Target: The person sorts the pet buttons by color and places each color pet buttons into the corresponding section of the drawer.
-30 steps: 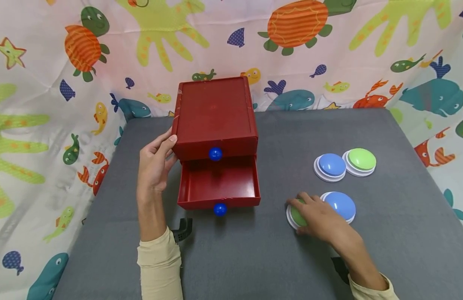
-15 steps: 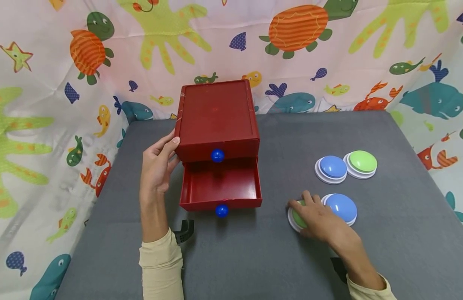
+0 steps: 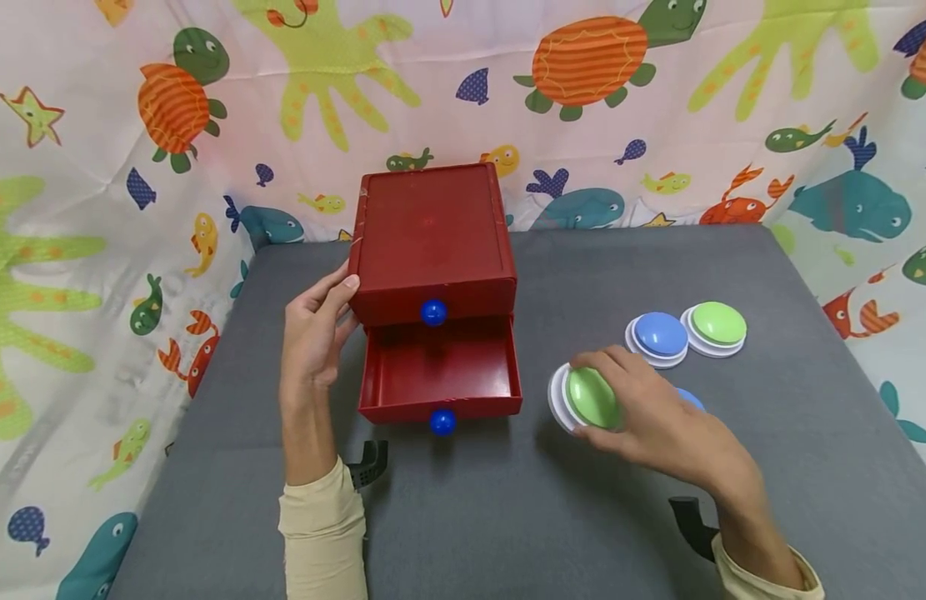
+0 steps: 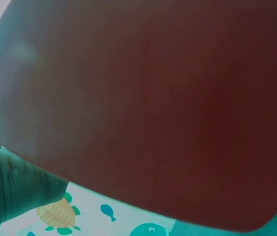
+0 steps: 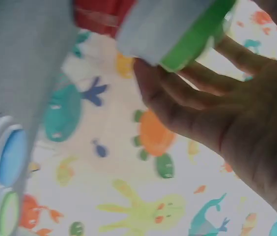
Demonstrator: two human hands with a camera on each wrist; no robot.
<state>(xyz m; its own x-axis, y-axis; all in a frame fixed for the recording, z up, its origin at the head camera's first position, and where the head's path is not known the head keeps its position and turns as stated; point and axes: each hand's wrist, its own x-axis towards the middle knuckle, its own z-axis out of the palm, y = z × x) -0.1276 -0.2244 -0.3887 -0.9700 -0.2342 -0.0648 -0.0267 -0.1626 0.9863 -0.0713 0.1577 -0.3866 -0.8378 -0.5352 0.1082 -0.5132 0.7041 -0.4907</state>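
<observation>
My right hand (image 3: 650, 408) grips a green push button (image 3: 593, 398) with a white base by its sides, tilted and lifted above the table. In the right wrist view the fingers curl round the rim of the same green button (image 5: 192, 39). At the left, my left hand (image 3: 312, 329) holds the side edge of a red drawer box (image 3: 432, 225), thumb at its front corner. The box's lower drawer (image 3: 440, 407) is pulled out, with nothing inside, and the upper one is closed; each has a blue round knob. In the left wrist view the box's red side (image 4: 143, 113) fills most of the picture.
Behind the right hand stand a blue button (image 3: 660, 335) and another green button (image 3: 718, 325), side by side. A second blue button (image 3: 691, 399) is mostly hidden by the hand. A sea-animal curtain (image 3: 447, 108) borders the grey table (image 3: 463, 517) behind and at the sides.
The right hand has raised the near green button off the table, tilting it and moving it slightly left toward the drawer box. The left hand stays on the box.
</observation>
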